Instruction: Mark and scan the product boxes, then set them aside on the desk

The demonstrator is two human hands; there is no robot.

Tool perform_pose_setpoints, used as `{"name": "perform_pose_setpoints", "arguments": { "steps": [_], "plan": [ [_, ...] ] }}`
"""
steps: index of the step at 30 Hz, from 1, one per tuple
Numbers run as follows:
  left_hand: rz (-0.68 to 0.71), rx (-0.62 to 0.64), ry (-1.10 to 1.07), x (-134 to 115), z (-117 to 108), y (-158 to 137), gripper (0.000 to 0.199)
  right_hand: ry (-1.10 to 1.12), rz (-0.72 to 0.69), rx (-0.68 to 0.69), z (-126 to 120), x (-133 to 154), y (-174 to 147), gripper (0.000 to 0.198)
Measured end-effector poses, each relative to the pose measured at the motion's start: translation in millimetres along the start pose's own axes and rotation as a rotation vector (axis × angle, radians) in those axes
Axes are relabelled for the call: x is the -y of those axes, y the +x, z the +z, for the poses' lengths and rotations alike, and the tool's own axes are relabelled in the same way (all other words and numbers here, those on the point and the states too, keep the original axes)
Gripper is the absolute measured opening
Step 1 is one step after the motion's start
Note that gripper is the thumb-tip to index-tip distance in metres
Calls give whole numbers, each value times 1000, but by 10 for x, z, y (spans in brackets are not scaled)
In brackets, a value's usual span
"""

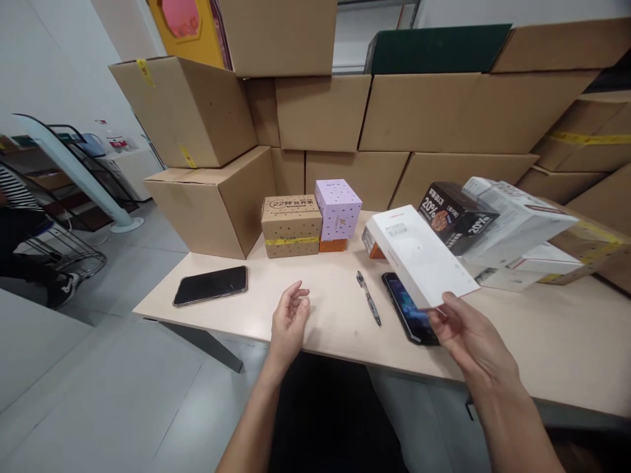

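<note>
My right hand (pixel 468 328) grips the lower corner of a white power bank box (pixel 419 253), thumb on its face. The box is tilted and raised over a dark handheld device (pixel 407 309) with a lit screen, partly covering it. My left hand (pixel 290 318) holds nothing; its fingers are curled loosely and apart, just above the table's front edge. A pen (pixel 369 299) lies between the two hands. Left of my left hand rests a black smartphone (pixel 211 286).
On the table (pixel 330 315) stand a small brown box (pixel 292 226), a lilac box (pixel 338 209), a black box (pixel 451 213) and several white boxes (pixel 522 223). Large cardboard cartons (pixel 320 115) form a wall behind. A seated person's shoe (pixel 62 290) shows at far left.
</note>
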State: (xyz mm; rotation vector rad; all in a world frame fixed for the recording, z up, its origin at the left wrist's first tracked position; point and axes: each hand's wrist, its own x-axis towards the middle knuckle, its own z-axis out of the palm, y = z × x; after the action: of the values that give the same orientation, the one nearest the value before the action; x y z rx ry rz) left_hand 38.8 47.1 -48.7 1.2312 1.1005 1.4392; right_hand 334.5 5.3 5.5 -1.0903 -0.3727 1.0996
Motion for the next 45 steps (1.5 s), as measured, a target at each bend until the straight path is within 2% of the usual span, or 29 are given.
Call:
{"name": "perform_pose_setpoints", "arguments": {
  "steps": [6, 10, 14, 18, 21, 23, 26, 28, 30, 33, 35, 37, 40, 45],
  "plan": [
    [1, 6, 66, 28, -5, -7, 44, 108, 35, -18, 411, 59, 362, 12],
    [0, 18, 115, 24, -14, -15, 43, 124, 23, -35, 686, 69, 676, 12],
    [29, 34, 149, 54, -21, -23, 43, 110, 16, -35, 764, 99, 883, 13],
    [39, 44, 163, 81, -25, -26, 42, 37, 36, 5, 654, 37, 768, 8],
    [53, 57, 185, 75, -12, -28, 42, -63, 47, 83, 636, -25, 523, 17],
    [62, 61, 209, 60, 1, -31, 41, -291, -126, 177, 754, -20, 378, 35],
    [77, 59, 241, 41, 14, -42, 41, -859, -718, 255, 1144, 56, 314, 65],
    [87, 55, 244, 37, 14, -52, 40, -1168, -992, 223, 1484, 99, 386, 77],
    [87, 51, 233, 39, 8, -59, 38, -1332, -1049, 149, 1815, 92, 514, 81],
    [74, 47, 214, 42, -1, -60, 37, -1394, -985, 98, 2179, -3, 709, 84],
    [69, 46, 205, 40, -8, -56, 36, -1399, -925, 84, 2296, -64, 796, 84],
    [64, 46, 197, 38, -17, -49, 36, -1411, -874, 82, 2315, -68, 843, 80],
    [50, 54, 179, 45, -32, -35, 37, -1386, -819, 59, 2185, 61, 857, 74],
    [35, 36, 122, 64, -29, -17, 39, -1207, -857, 35, 1624, 400, 661, 77]
  ]
}}
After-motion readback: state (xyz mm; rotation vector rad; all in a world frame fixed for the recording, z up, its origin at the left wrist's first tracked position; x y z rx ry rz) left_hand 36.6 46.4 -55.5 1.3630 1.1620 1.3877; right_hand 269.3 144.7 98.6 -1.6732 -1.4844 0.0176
